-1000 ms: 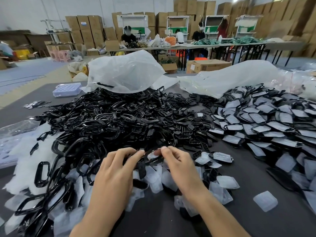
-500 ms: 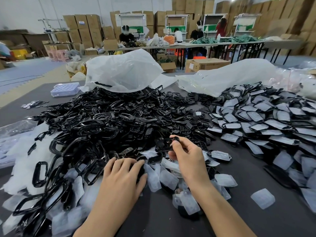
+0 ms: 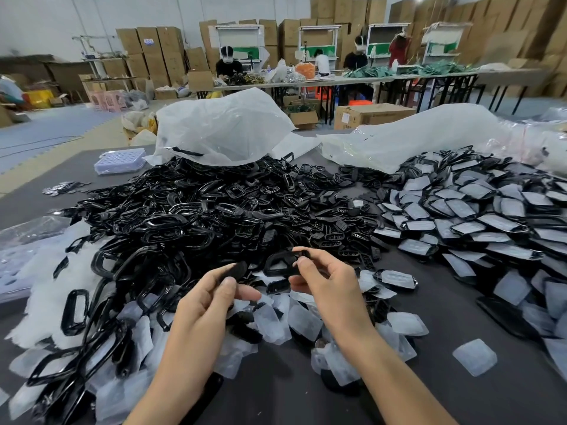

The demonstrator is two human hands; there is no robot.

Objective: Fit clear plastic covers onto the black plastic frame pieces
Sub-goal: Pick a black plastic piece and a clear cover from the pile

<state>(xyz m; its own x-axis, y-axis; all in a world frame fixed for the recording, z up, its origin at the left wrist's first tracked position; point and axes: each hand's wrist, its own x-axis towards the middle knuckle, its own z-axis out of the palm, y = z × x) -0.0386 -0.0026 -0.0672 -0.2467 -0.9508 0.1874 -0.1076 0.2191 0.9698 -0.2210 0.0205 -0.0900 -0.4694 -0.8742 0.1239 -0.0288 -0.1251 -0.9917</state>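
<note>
Frame piece [image 3: 280, 265] in right hand [image 3: 325, 289], black part [image 3: 234, 269] in left hand [image 3: 208, 302].

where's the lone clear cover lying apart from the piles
In the head view, the lone clear cover lies on the dark table at lower right, right of the right forearm.

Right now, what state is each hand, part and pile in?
Left hand: pinching a small black piece, held above the table.
Right hand: pinching a black frame, no cover on it.
Frame pile: loose, uncovered.
Covers: loose, under the hands.
Right pile: frames with covers on.
Bag: crumpled, behind the frame pile.
</note>
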